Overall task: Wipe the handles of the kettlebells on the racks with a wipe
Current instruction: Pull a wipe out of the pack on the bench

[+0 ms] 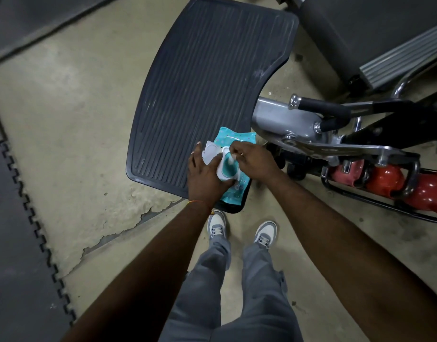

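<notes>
Grey trousers (pixel 237 292) fill the lower centre, ending in a pair of grey-and-white sneakers (pixel 265 233) standing on a beige concrete floor (pixel 64 119) with flaked patches. Both bare forearms reach forward from the lower corners; a thin orange thread band (pixel 195 202) circles the left wrist.

Left hand (pixel 207 174): fingers curled under and around a teal printed soft pack of wipes (pixel 227 138), thumb lying across its white plastic dispenser frame. A white hinged lid flap (pixel 210 154) stands open against the left fingers.

Right hand (pixel 254 161): thumb and forefinger closed in a pinch on a small white tip of wipe (pixel 233 156) at the teal oval opening; the other fingers are loosely curled.

The pack is seen over the near right corner of a black ribbed rubber mat (pixel 207 82); whether it rests on the mat cannot be told.

Right of the hands, three red round kettlebells (pixel 385 178) sit side by side in a low black metal rack (pixel 360 196), well apart from the wipe, with dark loop handles on top. Above them lies a grey exercise machine (pixel 286 119) with chrome bars and black grips. Dark interlocking floor tiles (pixel 15 243) border the left edge.
</notes>
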